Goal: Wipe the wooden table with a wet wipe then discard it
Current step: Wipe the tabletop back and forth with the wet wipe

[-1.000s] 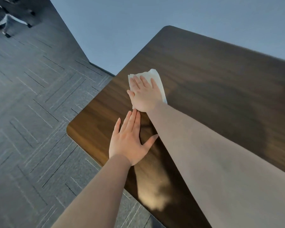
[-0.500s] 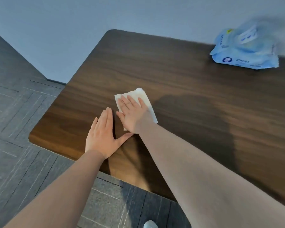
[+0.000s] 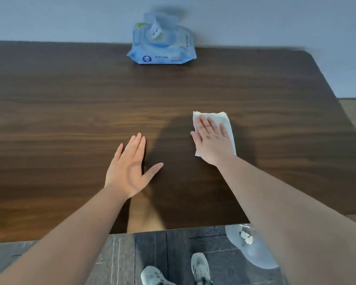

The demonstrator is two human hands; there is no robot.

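A dark wooden table (image 3: 70, 112) fills most of the view. A white wet wipe (image 3: 224, 120) lies flat on it, right of the middle. My right hand (image 3: 212, 140) presses flat on the wipe with the fingers spread, covering most of it. My left hand (image 3: 130, 167) rests palm down on the bare wood to the left of the wipe, fingers together and thumb out, holding nothing.
A blue pack of wet wipes (image 3: 162, 48) with its lid flap up stands at the table's far edge against the wall. Under the near right edge is a bin lined with a clear bag (image 3: 253, 249) holding crumpled white scraps. My shoes (image 3: 199, 266) are on the grey floor.
My right hand has slid the wipe from the table's left end toward the right. The left hand, earlier beside it, now lies apart. The view has swung right, showing the wipes pack and bin.
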